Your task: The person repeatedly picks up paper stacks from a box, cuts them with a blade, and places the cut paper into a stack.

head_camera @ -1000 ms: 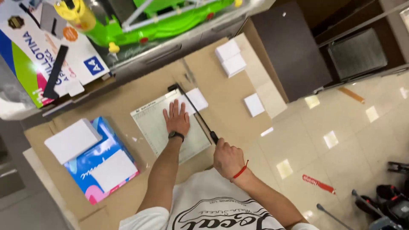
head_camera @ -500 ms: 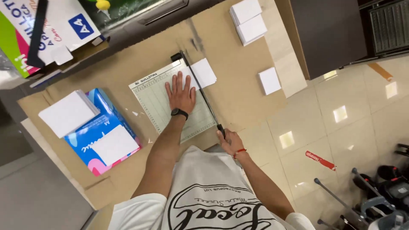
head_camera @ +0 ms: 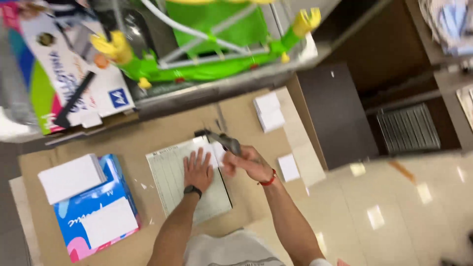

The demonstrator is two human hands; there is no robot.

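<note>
Toward the left edge of the brown tabletop (head_camera: 162,133), a stack of white sheets (head_camera: 71,177) is lying on the upper end of a blue paper package (head_camera: 96,209), and a second white sheet (head_camera: 109,222) is resting on the package's lower half. Near the middle of the tabletop a pale green paper cutter board (head_camera: 170,182) is sitting with its long sides running toward the near edge. The left hand (head_camera: 198,171) is pressing flat on the board's right half, palm down, the fingers (head_camera: 193,158) stretching out straight and slightly spread, gripping nothing; a dark watch (head_camera: 192,190) is circling its wrist. Just beside it, at the board's right side, the right hand (head_camera: 245,162) is curling its fingers tightly around the dark cutter handle (head_camera: 227,142), which is standing raised off the board and slanting up toward the board's far right corner. A red band (head_camera: 269,179) is showing on that wrist. The picture is blurred, so whether a sheet is lying under the left palm cannot be told. Farther right, near the far right corner of the tabletop, two small white paper stacks (head_camera: 269,112) are sitting just beside each other, and a single small white stack (head_camera: 288,167) is lying close to the right edge.
</note>
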